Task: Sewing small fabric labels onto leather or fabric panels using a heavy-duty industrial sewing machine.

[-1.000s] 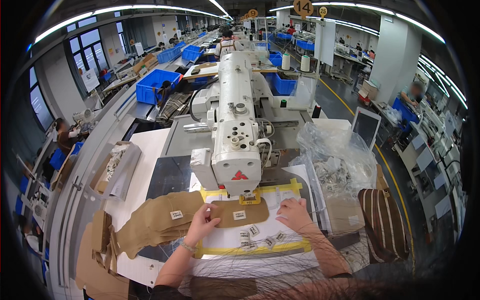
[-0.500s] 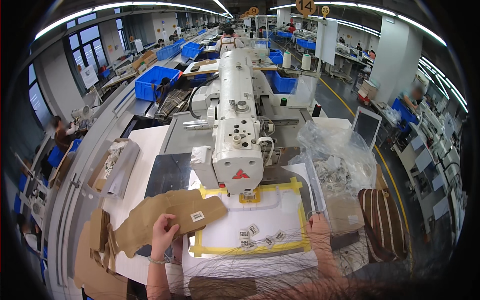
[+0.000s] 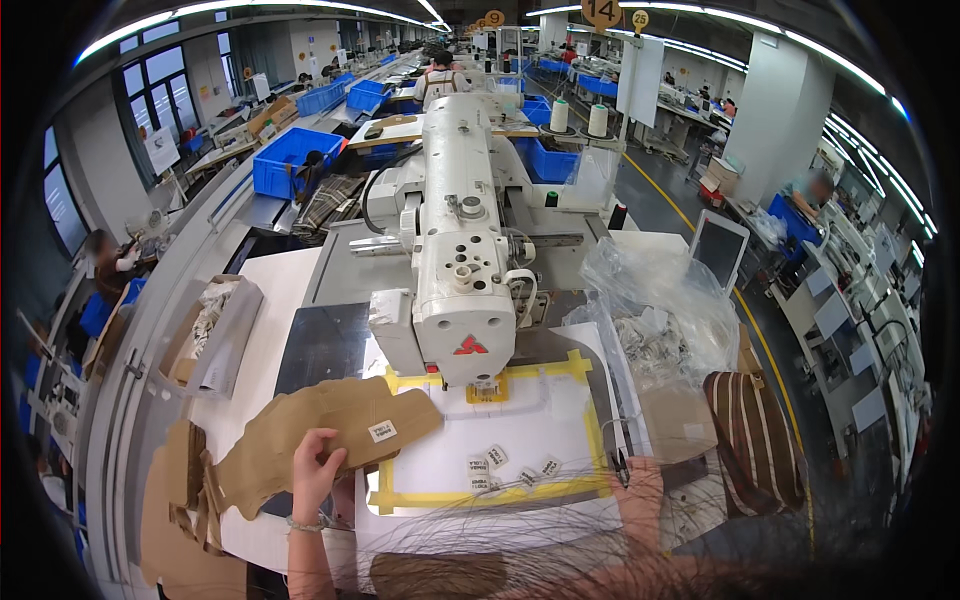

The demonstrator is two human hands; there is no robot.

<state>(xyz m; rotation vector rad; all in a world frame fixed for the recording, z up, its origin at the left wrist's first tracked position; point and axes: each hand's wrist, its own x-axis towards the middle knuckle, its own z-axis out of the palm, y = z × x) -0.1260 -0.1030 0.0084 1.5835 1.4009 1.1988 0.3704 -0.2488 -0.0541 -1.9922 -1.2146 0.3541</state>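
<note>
My left hand [image 3: 315,468] pinches the near edge of a brown fabric piece [image 3: 290,430], thumb and fingers closed on it. A small white label [image 3: 382,431] lies on that fabric near its right end. At the right side of the yellow-taped frame [image 3: 603,440], my right hand [image 3: 640,490] is closed around a slim tool with a dark end [image 3: 622,472]; its kind I cannot make out. Several loose white labels [image 3: 479,468] lie inside the frame. The white sewing machine head [image 3: 465,335] stands over the frame's far edge, with a yellow presser plate [image 3: 487,390] beneath.
Left stands a box [image 3: 215,335] of pale scraps. More brown pieces [image 3: 185,465] are stacked at the near left. On the right are a clear plastic bag [image 3: 655,310], striped brown fabric [image 3: 752,440] and a tablet screen [image 3: 718,250]. Blue bins [image 3: 295,163] stand farther back.
My right hand has drawn slightly toward me, and the dark-ended tool now shows at its fingers. My left hand still holds the brown fabric piece. The whole view has shifted a little.
</note>
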